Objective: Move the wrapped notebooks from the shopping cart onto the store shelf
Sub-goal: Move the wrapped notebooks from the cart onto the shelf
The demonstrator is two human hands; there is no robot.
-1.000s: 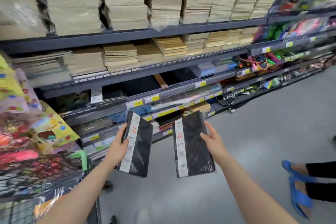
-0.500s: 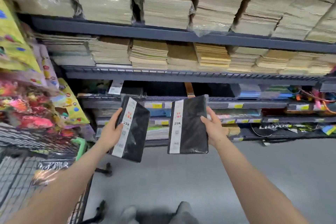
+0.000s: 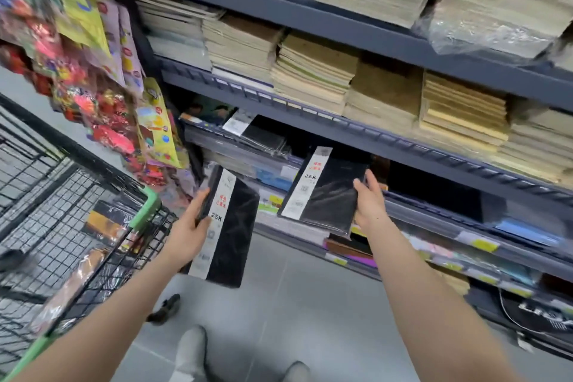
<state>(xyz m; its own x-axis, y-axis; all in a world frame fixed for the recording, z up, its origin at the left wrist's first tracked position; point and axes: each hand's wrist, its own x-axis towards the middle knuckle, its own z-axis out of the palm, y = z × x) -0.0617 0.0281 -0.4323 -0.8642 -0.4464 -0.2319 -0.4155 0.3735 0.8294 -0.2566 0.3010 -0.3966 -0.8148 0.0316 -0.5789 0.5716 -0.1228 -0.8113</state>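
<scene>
Two wrapped black notebooks are being carried toward the store shelf [image 3: 403, 150], one in each of the hands. The left hand [image 3: 189, 231] is closing around the left edge of one notebook [image 3: 231, 226], holding it upright below and left of the shelf edge, probably so the white label strip is facing outward for display. The right hand [image 3: 369, 203] is gripping the right edge of the other notebook [image 3: 325, 192], whose top end is already reaching the dark gap under that shelf edge, where similar black notebooks [image 3: 263, 136] are lying; this one is likely going in first. Left of the shelf, a wire shopping cart [image 3: 93, 220] is standing with more wrapped stock inside. Above the shelf edge, stacks of pale exercise books [image 3: 310, 71] are filling the upper tiers. A grey tiled floor [image 3: 294, 304] is running beneath.
</scene>
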